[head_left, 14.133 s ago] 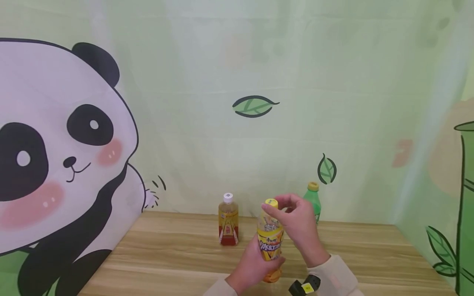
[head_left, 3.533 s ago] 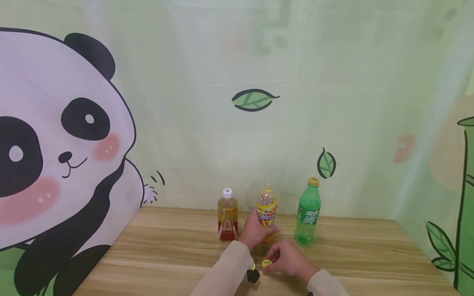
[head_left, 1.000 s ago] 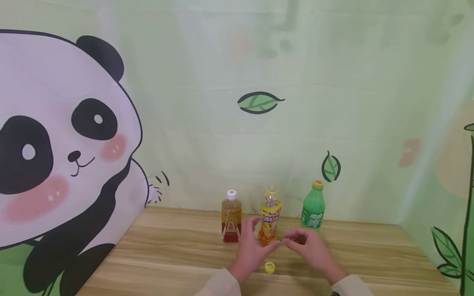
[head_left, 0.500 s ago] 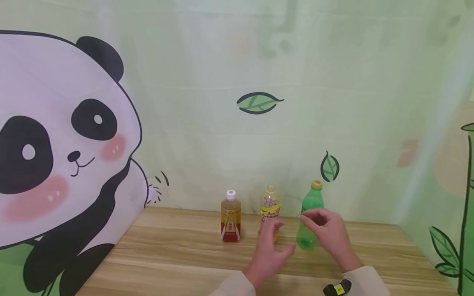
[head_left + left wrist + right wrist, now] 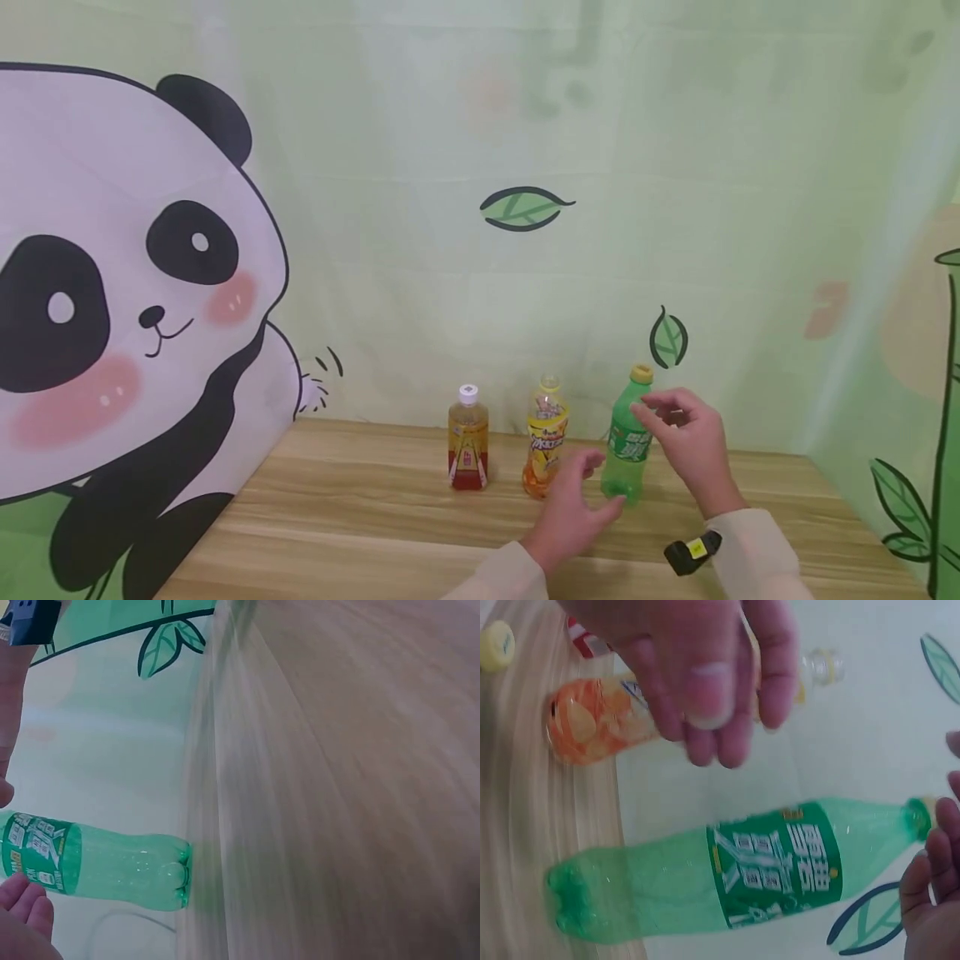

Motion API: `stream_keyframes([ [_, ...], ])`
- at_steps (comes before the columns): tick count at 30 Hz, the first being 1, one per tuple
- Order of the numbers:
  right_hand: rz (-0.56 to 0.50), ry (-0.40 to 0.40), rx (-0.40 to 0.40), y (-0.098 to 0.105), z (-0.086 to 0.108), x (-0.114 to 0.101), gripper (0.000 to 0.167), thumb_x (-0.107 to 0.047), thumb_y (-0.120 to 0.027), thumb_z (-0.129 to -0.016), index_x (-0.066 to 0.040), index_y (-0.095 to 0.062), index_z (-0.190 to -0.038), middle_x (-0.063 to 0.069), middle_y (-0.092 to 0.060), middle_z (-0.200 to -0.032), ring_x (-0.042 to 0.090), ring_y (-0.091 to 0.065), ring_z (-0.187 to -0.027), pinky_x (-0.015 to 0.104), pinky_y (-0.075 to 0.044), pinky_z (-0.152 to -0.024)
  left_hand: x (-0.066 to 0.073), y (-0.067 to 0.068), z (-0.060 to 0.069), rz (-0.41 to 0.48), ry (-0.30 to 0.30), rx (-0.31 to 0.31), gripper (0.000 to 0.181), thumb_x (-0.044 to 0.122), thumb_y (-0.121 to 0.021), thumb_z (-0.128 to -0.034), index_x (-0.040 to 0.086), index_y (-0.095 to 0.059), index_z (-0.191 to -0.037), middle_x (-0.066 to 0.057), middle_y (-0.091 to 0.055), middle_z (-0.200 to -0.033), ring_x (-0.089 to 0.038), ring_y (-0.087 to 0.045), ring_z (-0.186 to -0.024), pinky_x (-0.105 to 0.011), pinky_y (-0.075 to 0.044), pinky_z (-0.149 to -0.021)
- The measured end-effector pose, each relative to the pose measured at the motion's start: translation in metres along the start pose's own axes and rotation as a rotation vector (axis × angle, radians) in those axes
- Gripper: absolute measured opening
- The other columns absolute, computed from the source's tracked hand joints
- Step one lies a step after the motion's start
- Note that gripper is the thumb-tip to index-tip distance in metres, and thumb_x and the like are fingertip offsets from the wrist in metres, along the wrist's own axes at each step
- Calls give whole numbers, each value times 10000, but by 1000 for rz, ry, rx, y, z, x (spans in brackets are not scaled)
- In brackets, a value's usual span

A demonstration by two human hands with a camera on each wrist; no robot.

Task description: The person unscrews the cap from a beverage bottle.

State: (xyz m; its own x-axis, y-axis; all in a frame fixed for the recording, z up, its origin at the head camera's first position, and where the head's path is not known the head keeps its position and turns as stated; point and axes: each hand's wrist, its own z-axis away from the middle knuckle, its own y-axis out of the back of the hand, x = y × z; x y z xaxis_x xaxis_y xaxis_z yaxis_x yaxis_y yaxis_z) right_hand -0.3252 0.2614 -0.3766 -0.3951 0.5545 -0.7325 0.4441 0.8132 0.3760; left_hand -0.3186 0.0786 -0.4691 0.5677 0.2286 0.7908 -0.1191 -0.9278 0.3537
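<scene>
A green plastic bottle (image 5: 628,450) with a gold cap (image 5: 641,373) stands upright on the wooden table. My right hand (image 5: 693,446) is beside its neck, thumb and fingers bent and apart, holding nothing. My left hand (image 5: 573,512) is in front of the lower part of the green bottle and partly covers the orange-drink bottle (image 5: 547,433); its fingers are spread and no grip on either shows. That orange-drink bottle has no cap on its neck. A yellow bottle cap (image 5: 496,646) lies on the table in the right wrist view, hidden in the head view.
To the left stands a brown-drink bottle (image 5: 468,442) with a white cap. Behind the table (image 5: 337,517) hangs a light green cloth backdrop (image 5: 405,292) printed with a panda and leaves. A black wrist device (image 5: 692,552) sits at the right cuff.
Fourteen seconds ago both hands held the orange-drink bottle. Later its cap came off and was set on the table. Both hands have since moved right, towards the green bottle; the right hand rose.
</scene>
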Motion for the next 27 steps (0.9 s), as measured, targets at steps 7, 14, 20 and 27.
stream_keyframes([
  [7, -34, -13, 72, 7, -18, 5, 307, -336, -772, -921, -78, -733, -1083, -169, -643, -955, 52, -591, -873, 165, -481, -741, -4, -9, -6, 28, 132, -27, 589, 260, -793, -884, 175, -486, -1380, 23, -543, -1373, -237, -539, -1316, -374, -462, -1137],
  [14, -46, -38, 73, 9, -30, 6, 361, -380, -777, -910, -93, -730, -1124, -117, -629, -963, 83, -588, -870, 183, -484, -714, -1, -16, -18, 26, 210, -9, 617, 295, -800, -885, 179, -467, -1392, -22, -538, -1375, -228, -522, -1317, -398, -473, -1117],
  [20, -79, -64, 72, 7, -37, 12, 394, -395, -784, -902, -95, -721, -1150, -125, -643, -980, 95, -584, -889, 185, -483, -721, -4, -23, -25, -27, 213, 11, 676, 297, -803, -887, 163, -423, -1430, -50, -510, -1412, -250, -509, -1344, -426, -462, -1138],
  [27, -111, -96, 45, 4, -45, 18, 457, -431, -805, -872, -109, -714, -1183, -141, -661, -1039, 96, -577, -930, 167, -495, -744, -9, -30, -36, -49, 225, 35, 760, 314, -824, -862, 162, -394, -1469, -12, -493, -1421, -222, -517, -1326, -429, -452, -1147],
])
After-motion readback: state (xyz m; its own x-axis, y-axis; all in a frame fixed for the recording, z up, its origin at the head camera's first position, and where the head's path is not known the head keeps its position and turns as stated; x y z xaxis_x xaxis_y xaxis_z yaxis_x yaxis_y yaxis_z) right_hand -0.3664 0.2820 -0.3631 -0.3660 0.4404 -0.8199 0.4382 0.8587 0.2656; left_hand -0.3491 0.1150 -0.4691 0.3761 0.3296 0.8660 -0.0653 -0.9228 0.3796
